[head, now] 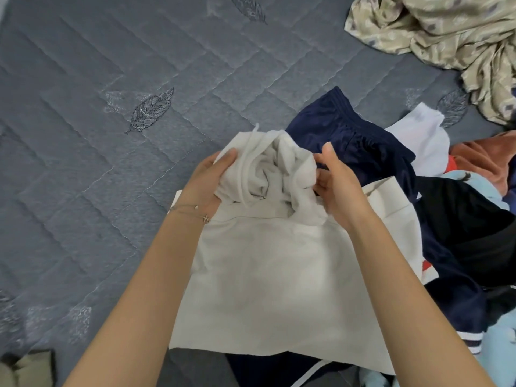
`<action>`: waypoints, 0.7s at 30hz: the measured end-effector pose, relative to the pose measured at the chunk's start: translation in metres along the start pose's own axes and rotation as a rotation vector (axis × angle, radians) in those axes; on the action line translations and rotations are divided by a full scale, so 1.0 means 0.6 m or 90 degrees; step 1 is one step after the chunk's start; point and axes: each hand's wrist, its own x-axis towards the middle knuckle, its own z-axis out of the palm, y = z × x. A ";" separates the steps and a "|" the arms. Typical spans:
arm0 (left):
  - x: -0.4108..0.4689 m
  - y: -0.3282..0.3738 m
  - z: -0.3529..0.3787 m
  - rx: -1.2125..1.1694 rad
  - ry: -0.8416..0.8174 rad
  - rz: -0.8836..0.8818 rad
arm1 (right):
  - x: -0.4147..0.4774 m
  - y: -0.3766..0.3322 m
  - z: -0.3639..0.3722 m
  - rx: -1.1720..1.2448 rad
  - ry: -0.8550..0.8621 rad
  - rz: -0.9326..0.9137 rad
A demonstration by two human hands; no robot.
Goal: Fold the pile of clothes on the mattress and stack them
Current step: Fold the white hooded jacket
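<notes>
On the mattress, at the near edge of the pile, I am watching the hoodie being readied. The left hand is curling round the bunched hood from one side, and the right hand is pinching it from the other (thumb up, fingers tucked into cloth). I am judging that they are gathering it inward so the body, lying spread over darker clothes, is squaring up for folding.
</notes>
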 end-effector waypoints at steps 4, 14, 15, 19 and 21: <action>-0.009 -0.010 0.000 -0.045 -0.075 0.036 | 0.021 0.018 0.001 -0.063 0.072 0.027; -0.018 -0.011 -0.033 -0.272 -0.176 0.047 | 0.019 0.021 0.006 0.123 -0.145 0.064; -0.021 -0.010 -0.033 -0.290 -0.159 0.047 | 0.022 0.021 0.004 0.172 -0.165 0.086; -0.031 -0.005 -0.031 -0.337 -0.102 0.044 | 0.029 0.021 0.004 0.138 -0.107 0.144; -0.037 -0.004 -0.027 -0.310 -0.092 0.068 | 0.028 0.017 0.006 0.022 -0.092 0.137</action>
